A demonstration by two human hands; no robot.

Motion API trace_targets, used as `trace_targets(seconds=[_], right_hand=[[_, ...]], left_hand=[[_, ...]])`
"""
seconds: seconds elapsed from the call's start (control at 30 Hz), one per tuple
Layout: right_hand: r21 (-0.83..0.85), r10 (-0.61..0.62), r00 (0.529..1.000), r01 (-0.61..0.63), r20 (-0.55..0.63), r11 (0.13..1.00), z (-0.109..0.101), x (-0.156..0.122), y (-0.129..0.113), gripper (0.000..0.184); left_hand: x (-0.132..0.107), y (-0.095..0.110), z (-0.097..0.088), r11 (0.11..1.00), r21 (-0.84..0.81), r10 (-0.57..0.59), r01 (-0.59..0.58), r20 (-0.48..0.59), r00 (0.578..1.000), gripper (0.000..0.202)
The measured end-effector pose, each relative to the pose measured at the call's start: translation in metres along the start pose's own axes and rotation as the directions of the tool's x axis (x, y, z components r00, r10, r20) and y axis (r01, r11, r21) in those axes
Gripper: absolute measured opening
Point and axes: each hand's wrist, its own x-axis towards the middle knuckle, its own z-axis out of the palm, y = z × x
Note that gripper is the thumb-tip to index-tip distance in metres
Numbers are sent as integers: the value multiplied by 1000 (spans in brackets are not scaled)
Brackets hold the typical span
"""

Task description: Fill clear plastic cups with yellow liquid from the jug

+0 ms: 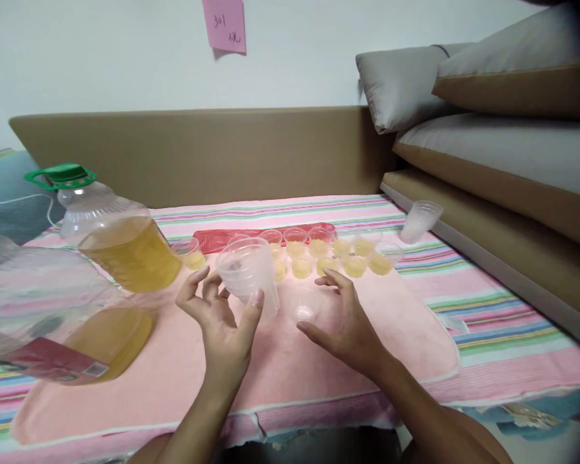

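My left hand [222, 319] grips a stack of clear plastic cups [249, 270], tilted with the mouth toward me, thumb pressed on its side. My right hand [341, 316] curves loosely around a single empty clear cup [303, 306] standing on the pink towel [280, 367], fingers apart around it. Just behind both hands stand several small cups of yellow liquid [319, 256] in rows. One more filled cup [192, 252] stands to the left of them.
Two large bottles of yellow oil [120, 241] [53, 316] lie at the left, one with a green cap. A red strip [222, 238] lies behind the cups. A lone empty cup [419, 220] leans at the right by stacked cushions [502, 148]. A striped cloth [488, 309] covers the surface.
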Motion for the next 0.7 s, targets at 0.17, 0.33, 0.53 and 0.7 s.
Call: trace_targets(seconds=[0.17,0.33,0.53,0.7], right_hand=[[83,-43,995,50,-86,995,-7,1,-13,69],[307,-40,996,64,-85,949,-15,4,-29,65],[540,2,999,-21,35,841,-17,4,-42,81],[605,20,997,-59,70,794,-15,5,-49,80]], left_hand=[[-9,2,4,999,29,-28,26,38,999,68],[-18,6,6,999,42,-22,16,151,988,68],[-30,8,7,998,46,-62,50,305,950,69],[-35,6,6,989,147,-50,-8,389,920,71]])
